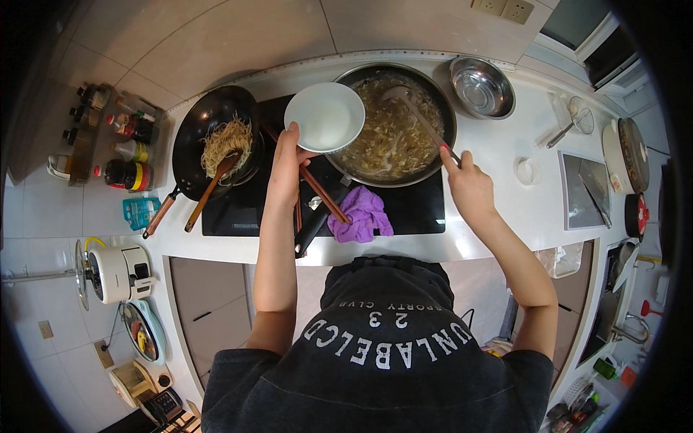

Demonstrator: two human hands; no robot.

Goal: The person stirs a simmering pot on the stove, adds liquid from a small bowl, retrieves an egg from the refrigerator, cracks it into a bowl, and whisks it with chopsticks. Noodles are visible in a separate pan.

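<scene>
My left hand (289, 157) grips a white bowl (325, 116) tilted over the left rim of a wide pan (452, 116); a pale liquid seems to lie in it. Wooden chopsticks (325, 194) pass behind that hand; whether its fingers hold them I cannot tell. My right hand (470, 184) is closed around the handle of a spatula (422, 119), its blade in the pan's thick brown soup (384, 140) with shreds and pale streaks. Left of the bowl, a black wok (187, 146) holds noodles (219, 146) and a wooden spatula (216, 181).
A purple cloth (360, 216) lies by the pan's handle (314, 230) on the black cooktop (411, 214). Beyond the pan's right side stands a steel bowl (482, 89). Farther right are a strainer (582, 120) and a knife (595, 200) on a board (574, 211). Bottles (127, 173) stand left.
</scene>
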